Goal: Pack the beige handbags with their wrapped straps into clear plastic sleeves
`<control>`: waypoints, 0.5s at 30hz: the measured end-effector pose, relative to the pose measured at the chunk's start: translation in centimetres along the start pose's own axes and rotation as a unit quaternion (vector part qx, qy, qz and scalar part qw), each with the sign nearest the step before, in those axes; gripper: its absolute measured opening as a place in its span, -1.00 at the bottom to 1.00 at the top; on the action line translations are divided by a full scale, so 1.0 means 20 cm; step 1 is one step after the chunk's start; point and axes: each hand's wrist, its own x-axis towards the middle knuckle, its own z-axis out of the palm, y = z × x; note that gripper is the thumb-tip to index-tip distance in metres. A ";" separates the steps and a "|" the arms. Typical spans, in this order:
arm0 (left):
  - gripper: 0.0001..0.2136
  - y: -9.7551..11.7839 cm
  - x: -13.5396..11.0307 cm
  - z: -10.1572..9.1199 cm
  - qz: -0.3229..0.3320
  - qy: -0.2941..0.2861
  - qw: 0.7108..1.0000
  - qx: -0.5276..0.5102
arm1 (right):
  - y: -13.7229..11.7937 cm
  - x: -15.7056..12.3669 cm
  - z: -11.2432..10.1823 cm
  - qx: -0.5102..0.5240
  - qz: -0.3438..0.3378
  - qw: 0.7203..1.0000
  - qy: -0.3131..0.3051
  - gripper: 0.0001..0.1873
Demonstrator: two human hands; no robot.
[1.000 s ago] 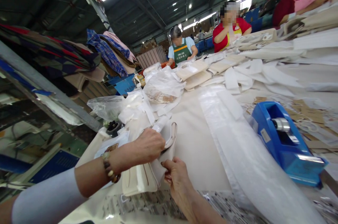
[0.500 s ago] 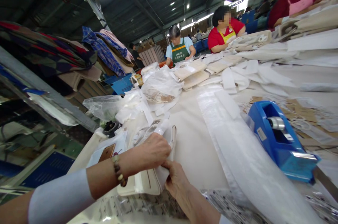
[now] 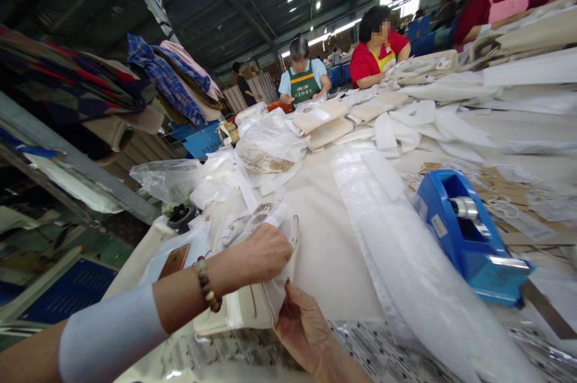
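One cream bag [image 3: 243, 309] lies at the frame's lower centre, on the table [image 3: 331, 238]. My left hand [image 3: 265, 254] curls its fingers above it; I cannot tell their grip. My right hand [image 3: 305, 326], thumb parted wide, touches its side.

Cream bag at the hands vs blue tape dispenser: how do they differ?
Colour: the cream bag is pale, the tape dispenser strong blue. Place in view: bag left, dispenser right. Handling: the left hand and right hand are at the bag; the dispenser stands untouched. Both are on the table.
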 end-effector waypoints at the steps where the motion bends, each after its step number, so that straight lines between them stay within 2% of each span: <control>1: -0.84 0.00 0.00 0.00 0.000 0.000 1.000 -0.001 | 0.00 0.00 0.00 0.003 -0.006 1.000 0.010 -0.69; 5: -0.85 0.01 -0.01 -0.01 -0.001 -0.008 1.000 -0.005 | 0.04 0.01 0.02 -0.010 -0.028 0.998 0.051 -0.67; 10: -0.85 0.04 -0.02 -0.07 -0.009 -0.039 0.999 -0.012 | 0.07 0.00 0.06 -0.038 -0.042 0.996 0.064 -0.66; 15: -0.87 0.11 0.01 -0.12 -0.003 -0.060 0.998 -0.025 | 0.05 0.02 0.09 -0.151 -0.066 0.980 0.107 -0.66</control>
